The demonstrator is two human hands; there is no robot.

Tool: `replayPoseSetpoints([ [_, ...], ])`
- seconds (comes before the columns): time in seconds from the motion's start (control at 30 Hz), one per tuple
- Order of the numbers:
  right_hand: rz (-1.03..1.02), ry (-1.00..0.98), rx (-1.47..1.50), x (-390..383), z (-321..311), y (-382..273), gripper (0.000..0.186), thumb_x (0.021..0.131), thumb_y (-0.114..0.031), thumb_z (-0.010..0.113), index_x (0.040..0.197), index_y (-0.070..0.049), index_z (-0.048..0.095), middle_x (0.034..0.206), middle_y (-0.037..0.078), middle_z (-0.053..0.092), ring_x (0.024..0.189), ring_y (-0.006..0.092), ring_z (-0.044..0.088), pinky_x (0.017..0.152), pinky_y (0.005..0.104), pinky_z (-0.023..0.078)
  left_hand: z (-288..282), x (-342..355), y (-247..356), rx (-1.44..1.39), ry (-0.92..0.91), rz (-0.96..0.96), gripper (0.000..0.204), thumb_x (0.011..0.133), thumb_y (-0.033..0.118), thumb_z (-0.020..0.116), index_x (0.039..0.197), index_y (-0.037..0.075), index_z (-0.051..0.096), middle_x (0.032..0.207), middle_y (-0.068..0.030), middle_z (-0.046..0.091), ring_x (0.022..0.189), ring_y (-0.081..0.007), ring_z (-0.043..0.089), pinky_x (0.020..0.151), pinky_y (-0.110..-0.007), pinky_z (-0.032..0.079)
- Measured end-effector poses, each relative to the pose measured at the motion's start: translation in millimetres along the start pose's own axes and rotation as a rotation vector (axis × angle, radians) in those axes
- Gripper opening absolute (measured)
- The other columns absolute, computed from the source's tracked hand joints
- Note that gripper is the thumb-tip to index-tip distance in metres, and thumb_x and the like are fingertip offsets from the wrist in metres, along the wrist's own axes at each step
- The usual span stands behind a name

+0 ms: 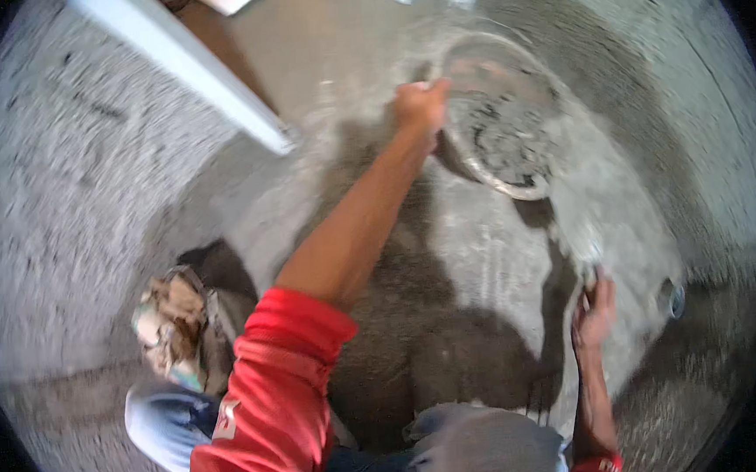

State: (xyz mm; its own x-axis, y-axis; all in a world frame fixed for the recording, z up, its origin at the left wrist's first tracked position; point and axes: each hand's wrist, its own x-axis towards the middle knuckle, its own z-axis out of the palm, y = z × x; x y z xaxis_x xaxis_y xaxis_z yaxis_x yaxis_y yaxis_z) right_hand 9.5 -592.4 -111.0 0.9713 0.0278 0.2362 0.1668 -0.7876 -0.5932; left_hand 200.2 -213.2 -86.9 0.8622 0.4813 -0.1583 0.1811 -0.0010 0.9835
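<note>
The round basin [522, 193] is in front of me, in the upper middle of my view and a little to the right. In it there is a grey, lumpy mix [507, 135], which lies mostly in the lower part. My left hand [422, 108] is closed on the left side of its rim, with the arm stretched forward. My right hand [595, 310] is lower, at the right, and apart from the basin; its fingers are closed around the handle of a hand tool [589, 279], whose far end is too blurred to tell its shape. To the right of this hand I see a round pipe end [675, 299]. Far to the left lies a crumpled brown bag [172, 325], near my knee in blue jeans [168, 426]. Above it, a white beam [200, 73] comes in slantwise.
</note>
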Motion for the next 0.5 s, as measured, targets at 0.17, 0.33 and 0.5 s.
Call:
replayPoseSetpoints([
  [0.17,0.25,-0.057,0.306,-108.0,24.3,14.2,0.042,0.086,-0.007,0.054,0.125,0.006,0.042,0.095,0.015,0.059,0.078,0.0255,0.06,0.071,0.0343,0.051,-62.5,-3.7,34.0,0.144,-0.138,-0.212,0.052,0.084,0.045,0.062,0.083,-0.007,0.06,0.069,-0.0119,0.059,0.062,-0.0216,0.057,0.049,-0.033,0.046],
  [0.33,-0.352,-0.43,0.236,-63.2,59.7,-85.8,0.038,0.085,-0.013,0.059,0.116,0.002,0.043,0.074,0.023,0.057,0.063,0.0411,0.057,0.057,0.0424,0.049,-199.7,-46.0,86.5,1.261,-0.717,0.153,0.054,0.083,0.046,0.061,0.107,-0.003,0.059,0.1,-0.0165,0.061,0.091,-0.0272,0.06,0.08,-0.04,0.049],
  [0.5,-0.465,-0.667,-0.023,29.9,129.5,-126.0,0.044,0.083,-0.015,0.06,0.121,-0.003,0.041,0.085,0.028,0.059,0.075,0.0447,0.06,0.06,0.0493,0.049,-346.7,-145.2,116.7,1.422,-0.786,-0.196,0.061,0.076,0.037,0.07,0.12,-0.001,0.052,0.118,-0.0221,0.056,0.112,-0.0344,0.053,0.096,-0.044,0.041],
])
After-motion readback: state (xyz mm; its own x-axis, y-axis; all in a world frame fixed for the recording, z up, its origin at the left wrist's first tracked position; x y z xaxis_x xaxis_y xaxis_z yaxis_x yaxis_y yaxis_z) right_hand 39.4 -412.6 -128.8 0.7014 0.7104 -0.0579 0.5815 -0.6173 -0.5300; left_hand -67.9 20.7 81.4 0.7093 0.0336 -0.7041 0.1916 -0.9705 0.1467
